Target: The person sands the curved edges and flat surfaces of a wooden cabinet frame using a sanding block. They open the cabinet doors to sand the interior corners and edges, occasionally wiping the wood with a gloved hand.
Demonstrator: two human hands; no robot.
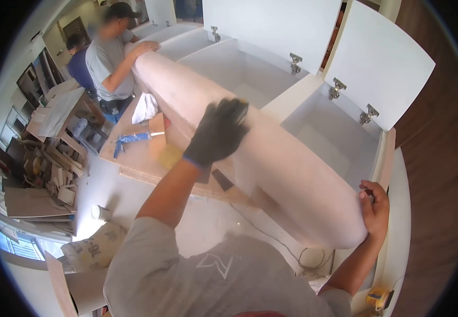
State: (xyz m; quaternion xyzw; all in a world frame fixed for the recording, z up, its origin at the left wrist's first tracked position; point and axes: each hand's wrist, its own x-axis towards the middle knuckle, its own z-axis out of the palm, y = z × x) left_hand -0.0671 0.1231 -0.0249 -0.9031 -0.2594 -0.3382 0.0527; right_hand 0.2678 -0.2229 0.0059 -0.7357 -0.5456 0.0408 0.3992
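Note:
A long, pale pinkish curved panel (287, 153) lies slantwise in front of me, along the front of a white cabinet. My left hand (218, 132), in a dark glove, presses on its upper surface, blurred by motion. A small yellowish edge shows by the gloved fingertips; what the glove holds is mostly hidden. My bare right hand (375, 208) grips the panel's near right end, with the thumb on its top. Below the left forearm, a blurred yellow piece (170, 157) and a dark flat strip (222, 180) lie on the wooden board (126, 119).
The white cabinet compartments (329, 132) have raised lids (382, 63) on metal hinges. A blue caulking gun (134, 138) and white cloth (145, 108) lie on the board. A co-worker (114, 63) touches the panel's far end. Scrap wood (54, 164), a cable (313, 264) and a yellow tape measure (378, 297) are around.

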